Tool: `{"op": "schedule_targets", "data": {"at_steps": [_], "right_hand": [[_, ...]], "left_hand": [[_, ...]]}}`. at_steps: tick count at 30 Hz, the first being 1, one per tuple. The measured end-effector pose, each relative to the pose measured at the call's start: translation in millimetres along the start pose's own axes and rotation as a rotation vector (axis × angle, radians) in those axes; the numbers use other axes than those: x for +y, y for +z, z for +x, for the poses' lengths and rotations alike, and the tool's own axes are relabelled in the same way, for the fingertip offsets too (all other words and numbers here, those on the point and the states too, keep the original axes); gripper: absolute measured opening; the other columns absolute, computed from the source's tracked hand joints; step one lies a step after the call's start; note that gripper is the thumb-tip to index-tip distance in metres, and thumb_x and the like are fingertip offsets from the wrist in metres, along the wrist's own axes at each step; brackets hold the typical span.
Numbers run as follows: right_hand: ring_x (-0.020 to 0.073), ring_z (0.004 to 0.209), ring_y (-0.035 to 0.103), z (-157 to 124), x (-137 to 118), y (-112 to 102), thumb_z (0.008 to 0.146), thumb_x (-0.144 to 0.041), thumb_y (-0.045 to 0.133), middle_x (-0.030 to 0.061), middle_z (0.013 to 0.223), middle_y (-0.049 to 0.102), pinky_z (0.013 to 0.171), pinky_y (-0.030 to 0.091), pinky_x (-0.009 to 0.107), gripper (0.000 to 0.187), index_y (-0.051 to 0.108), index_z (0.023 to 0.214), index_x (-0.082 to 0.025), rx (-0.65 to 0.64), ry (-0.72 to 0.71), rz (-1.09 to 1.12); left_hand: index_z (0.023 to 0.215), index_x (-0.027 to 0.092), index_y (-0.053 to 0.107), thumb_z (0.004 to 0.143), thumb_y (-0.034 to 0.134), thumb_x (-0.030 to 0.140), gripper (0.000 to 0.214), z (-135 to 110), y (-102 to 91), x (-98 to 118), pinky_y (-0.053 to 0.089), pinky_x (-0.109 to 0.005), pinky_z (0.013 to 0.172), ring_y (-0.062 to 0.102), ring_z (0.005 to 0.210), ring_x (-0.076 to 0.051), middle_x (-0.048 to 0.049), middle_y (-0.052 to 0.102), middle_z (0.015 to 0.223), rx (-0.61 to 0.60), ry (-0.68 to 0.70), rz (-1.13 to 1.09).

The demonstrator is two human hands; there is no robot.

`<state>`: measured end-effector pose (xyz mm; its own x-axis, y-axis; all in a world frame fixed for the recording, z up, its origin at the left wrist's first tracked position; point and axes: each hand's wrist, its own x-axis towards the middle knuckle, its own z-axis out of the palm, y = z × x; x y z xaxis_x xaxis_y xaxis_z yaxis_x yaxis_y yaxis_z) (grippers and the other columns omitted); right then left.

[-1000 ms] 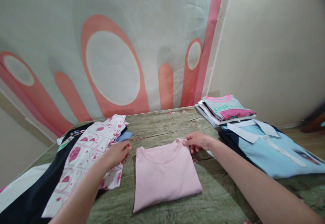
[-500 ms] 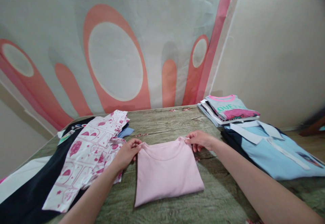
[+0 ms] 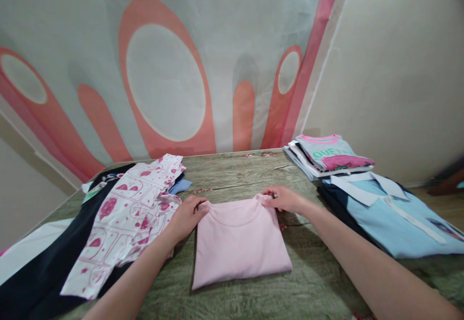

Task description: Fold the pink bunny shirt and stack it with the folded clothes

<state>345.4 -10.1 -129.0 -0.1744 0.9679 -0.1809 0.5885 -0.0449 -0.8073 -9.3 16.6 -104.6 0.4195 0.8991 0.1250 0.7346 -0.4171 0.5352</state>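
A pale pink T-shirt (image 3: 241,247), folded into a neat rectangle, lies flat on the wooden table with its round neckline at the far side. At its upper left corner is my left hand (image 3: 188,217), fingers closed at the cloth by the shoulder. My right hand (image 3: 284,199) pinches the upper right corner beside the collar. Just left of my left hand lies a white shirt with pink prints (image 3: 136,209), spread loosely over other garments.
Dark clothing (image 3: 54,262) lies under the printed shirt. At the back right sits a stack of folded shirts (image 3: 328,153). In front of it is a folded light blue shirt with a white collar (image 3: 395,218). The wood-patterned table (image 3: 235,170) meets a wall with an orange design.
My left hand has shifted slightly right and its fingers lie further over the T-shirt's corner. My right hand keeps its grip. The T-shirt has barely moved, and the view has tilted a little.
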Motion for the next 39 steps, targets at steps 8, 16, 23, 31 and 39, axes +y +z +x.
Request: {"op": "schedule_targets", "data": {"at_steps": [8, 16, 23, 31, 39], "right_hand": [[0.0127, 0.065, 0.050, -3, -11, 6, 0.073, -0.038, 0.068, -0.0017, 0.069, 0.061, 0.055, 0.030, 0.022, 0.022, 0.065, 0.075, -0.017, 0.085, -0.098, -0.184], [0.0117, 0.069, 0.053, 1, -8, 10, 0.074, -0.035, 0.070, -0.0028, 0.077, 0.063, 0.061, 0.037, 0.021, 0.028, 0.059, 0.093, -0.018, 0.161, -0.059, 0.365], [0.0160, 0.082, 0.063, 2, -10, 14, 0.064, -0.040, 0.079, 0.0029, 0.095, 0.069, 0.071, 0.049, 0.026, 0.042, 0.062, 0.096, -0.019, 0.145, 0.040, 0.737], [0.0178, 0.080, 0.067, -3, -12, 6, 0.060, -0.025, 0.078, 0.0030, 0.088, 0.072, 0.065, 0.053, 0.025, 0.037, 0.064, 0.094, -0.018, 0.075, 0.065, 0.701], [0.0171, 0.067, 0.065, -8, -13, 2, 0.059, -0.025, 0.076, 0.0041, 0.082, 0.073, 0.055, 0.049, 0.024, 0.030, 0.066, 0.085, -0.016, -0.089, 0.164, 0.624]], "left_hand": [[0.073, 0.020, 0.054, 0.078, 0.060, 0.038, 0.020, -2, -5.7, 7, 0.036, -0.027, 0.063, 0.055, 0.070, -0.020, 0.0001, 0.058, 0.073, -0.089, -0.033, -0.004], [0.107, 0.018, 0.056, 0.070, 0.075, 0.047, 0.050, 2, -6.9, 8, 0.047, -0.029, 0.076, 0.063, 0.087, -0.021, -0.0023, 0.068, 0.092, -0.060, -0.279, -0.632], [0.119, 0.017, 0.051, 0.062, 0.085, 0.042, 0.071, 0, -9.0, 11, 0.054, -0.030, 0.076, 0.068, 0.090, -0.022, -0.0078, 0.070, 0.103, -0.060, -0.492, -0.980], [0.126, 0.021, 0.043, 0.062, 0.085, 0.039, 0.079, -3, -3.5, 24, 0.055, -0.028, 0.065, 0.070, 0.077, -0.021, -0.0047, 0.072, 0.093, -0.024, -0.508, -0.962], [0.112, 0.017, 0.057, 0.060, 0.086, 0.041, 0.064, -6, -2.7, 20, 0.059, -0.035, 0.072, 0.070, 0.090, -0.026, -0.0110, 0.071, 0.107, -0.316, -0.507, -1.034]]}}
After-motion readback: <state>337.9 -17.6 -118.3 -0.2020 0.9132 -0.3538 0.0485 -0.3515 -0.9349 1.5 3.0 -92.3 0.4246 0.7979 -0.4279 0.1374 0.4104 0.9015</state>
